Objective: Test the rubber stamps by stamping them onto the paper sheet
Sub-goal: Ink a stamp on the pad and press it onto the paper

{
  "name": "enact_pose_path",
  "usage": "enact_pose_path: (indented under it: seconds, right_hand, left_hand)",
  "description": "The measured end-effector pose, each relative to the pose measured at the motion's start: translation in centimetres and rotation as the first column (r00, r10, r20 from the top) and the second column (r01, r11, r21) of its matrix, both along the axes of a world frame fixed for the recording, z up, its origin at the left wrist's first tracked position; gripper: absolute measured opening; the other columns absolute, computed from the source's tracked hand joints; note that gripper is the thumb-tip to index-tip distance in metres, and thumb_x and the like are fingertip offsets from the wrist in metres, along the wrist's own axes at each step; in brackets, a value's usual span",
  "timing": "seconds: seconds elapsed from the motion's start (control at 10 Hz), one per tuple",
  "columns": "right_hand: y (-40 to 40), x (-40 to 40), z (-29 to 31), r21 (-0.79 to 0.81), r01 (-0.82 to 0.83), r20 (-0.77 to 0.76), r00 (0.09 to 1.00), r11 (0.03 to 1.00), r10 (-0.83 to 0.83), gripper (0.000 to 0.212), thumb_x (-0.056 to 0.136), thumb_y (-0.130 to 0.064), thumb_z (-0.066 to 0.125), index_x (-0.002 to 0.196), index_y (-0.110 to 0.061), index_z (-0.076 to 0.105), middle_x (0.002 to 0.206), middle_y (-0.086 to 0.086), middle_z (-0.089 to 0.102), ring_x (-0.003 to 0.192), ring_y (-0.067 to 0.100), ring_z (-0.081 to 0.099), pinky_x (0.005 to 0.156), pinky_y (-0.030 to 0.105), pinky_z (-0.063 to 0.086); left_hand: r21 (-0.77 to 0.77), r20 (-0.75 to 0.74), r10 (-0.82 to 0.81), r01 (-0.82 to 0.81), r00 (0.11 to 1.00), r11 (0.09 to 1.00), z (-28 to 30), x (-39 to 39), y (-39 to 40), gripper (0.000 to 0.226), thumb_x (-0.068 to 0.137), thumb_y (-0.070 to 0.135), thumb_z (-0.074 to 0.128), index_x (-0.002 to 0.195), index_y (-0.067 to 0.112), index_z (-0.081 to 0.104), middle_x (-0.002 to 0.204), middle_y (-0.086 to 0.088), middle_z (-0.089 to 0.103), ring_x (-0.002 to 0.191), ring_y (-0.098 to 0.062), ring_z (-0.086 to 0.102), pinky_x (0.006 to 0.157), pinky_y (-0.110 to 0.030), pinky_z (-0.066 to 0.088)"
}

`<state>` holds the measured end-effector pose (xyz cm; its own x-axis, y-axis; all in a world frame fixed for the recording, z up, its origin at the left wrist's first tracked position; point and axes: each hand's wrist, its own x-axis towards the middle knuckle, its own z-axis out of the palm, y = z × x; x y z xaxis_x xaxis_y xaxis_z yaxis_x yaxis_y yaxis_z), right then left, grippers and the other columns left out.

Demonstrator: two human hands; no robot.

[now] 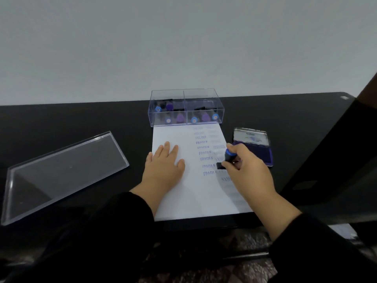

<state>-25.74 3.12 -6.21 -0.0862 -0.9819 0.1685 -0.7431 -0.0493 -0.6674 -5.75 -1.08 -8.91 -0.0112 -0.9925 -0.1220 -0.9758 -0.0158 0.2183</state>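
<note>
The right hand (242, 160) grips a stamp (226, 159), its base on the sheet (183, 193) in the right column of prints. Blank paper lies just nearer the person. The left hand (164, 163) presses flat, fingers straight, on the sheet's left half.

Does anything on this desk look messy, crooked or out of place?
Nothing much. The clear lid lies askew, off the stamp box, probably set aside. The stamped words on the paper sheet run in slightly slanted columns, some faint. No ink spills show around the ink pad.
</note>
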Motion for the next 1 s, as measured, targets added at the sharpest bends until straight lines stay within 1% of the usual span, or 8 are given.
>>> enact_pose_path:
  seconds: [0.1, 0.2, 0.3, 0.4, 0.5, 0.8, 0.9, 1.0]
  right_hand:
    - [0.8, 0.9, -0.3, -0.002, -0.062, -0.025, 0.998, 0.998, 0.062, 0.035, 0.089, -0.022, 0.062, 0.122, -0.03, 0.054, 0.093, -0.017, 0.051, 0.078, 0.006, 0.049, 0.056, 0.007, 0.03]
    - [1.5, 1.7, -0.6, 0.018, -0.109, -0.045, 0.993, 0.994, 0.11, 0.035, 0.089, -0.023, 0.062, 0.122, -0.03, 0.055, 0.114, -0.015, 0.06, 0.08, 0.003, 0.048, 0.068, 0.015, 0.032]
    - [1.8, 2.0, -0.7, 0.028, -0.127, -0.055, 0.99, 0.991, 0.129, 0.034, 0.089, -0.023, 0.061, 0.122, -0.03, 0.055, 0.121, -0.014, 0.06, 0.089, 0.008, 0.057, 0.075, 0.019, 0.04]
    - [2.0, 2.1, -0.8, 0.032, -0.127, -0.083, 0.988, 0.991, 0.13, 0.034, 0.089, -0.023, 0.061, 0.122, -0.03, 0.055, 0.118, -0.013, 0.061, 0.095, 0.013, 0.06, 0.078, 0.024, 0.045]
    - [2.1, 2.2, -0.8, 0.031, -0.128, -0.097, 0.987, 0.991, 0.13, 0.034, 0.09, -0.024, 0.06, 0.123, -0.031, 0.054, 0.116, -0.014, 0.06, 0.096, 0.013, 0.06, 0.078, 0.026, 0.046]
    - [2.5, 2.7, -1.2, 0.014, -0.095, -0.132, 0.987, 0.995, 0.096, 0.036, 0.091, -0.02, 0.059, 0.126, -0.03, 0.054, 0.117, -0.017, 0.06, 0.097, 0.01, 0.06, 0.074, 0.024, 0.045]
    - [2.3, 2.8, -0.9, 0.024, -0.094, -0.149, 0.984, 0.995, 0.097, 0.036, 0.091, -0.021, 0.059, 0.125, -0.029, 0.054, 0.113, -0.014, 0.062, 0.094, 0.013, 0.06, 0.072, 0.026, 0.046]
    - [2.3, 2.8, -0.9, 0.033, -0.088, -0.146, 0.985, 0.996, 0.092, 0.036, 0.09, -0.021, 0.059, 0.125, -0.03, 0.054, 0.106, -0.016, 0.061, 0.093, 0.013, 0.06, 0.069, 0.024, 0.043]
  left_hand:
    - [0.004, 0.007, -0.006, 0.006, 1.0, 1.0, 0.1, -0.1, 0.0, 0.056, 0.101, 0.04, 0.02, 0.153, 0.025, 0.004, 0.16, 0.002, -0.006, 0.147, -0.015, -0.005, 0.118, -0.04, -0.003]
    - [-0.001, 0.003, -0.001, 0.001, 1.0, 1.0, 0.0, 0.1, -0.1, 0.056, 0.101, 0.039, 0.02, 0.153, 0.025, 0.004, 0.16, 0.002, -0.006, 0.147, -0.015, -0.005, 0.117, -0.04, -0.003]
    - [-0.003, 0.004, -0.001, 0.001, 1.0, 1.0, -0.2, 0.1, -0.1, 0.056, 0.101, 0.04, 0.02, 0.153, 0.026, 0.004, 0.16, 0.002, -0.006, 0.147, -0.015, -0.005, 0.117, -0.04, -0.003]
    - [-0.01, -0.003, -0.005, 0.004, 1.0, 1.0, -0.3, 0.1, -0.1, 0.056, 0.101, 0.04, 0.02, 0.153, 0.026, 0.005, 0.16, 0.002, -0.006, 0.147, -0.015, -0.005, 0.117, -0.04, -0.004]
    - [-0.013, -0.001, -0.007, 0.007, 1.0, 1.0, -0.3, 0.2, -0.2, 0.056, 0.101, 0.04, 0.02, 0.153, 0.026, 0.005, 0.16, 0.001, -0.006, 0.147, -0.016, -0.005, 0.117, -0.04, -0.004]
    - [-0.016, 0.004, -0.016, 0.016, 1.0, 1.0, -0.5, 0.3, -0.2, 0.056, 0.101, 0.04, 0.019, 0.153, 0.026, 0.004, 0.16, 0.001, -0.006, 0.147, -0.016, -0.005, 0.117, -0.04, -0.004]
    - [-0.015, -0.01, -0.019, 0.019, 1.0, 1.0, -0.5, 0.3, -0.3, 0.056, 0.101, 0.04, 0.018, 0.153, 0.026, 0.004, 0.16, 0.001, -0.007, 0.147, -0.016, -0.006, 0.117, -0.04, -0.005]
    - [-0.02, -0.01, -0.018, 0.018, 1.0, 1.0, -0.6, 0.4, -0.2, 0.055, 0.101, 0.04, 0.019, 0.153, 0.026, 0.004, 0.16, 0.001, -0.006, 0.147, -0.016, -0.005, 0.117, -0.04, -0.004]
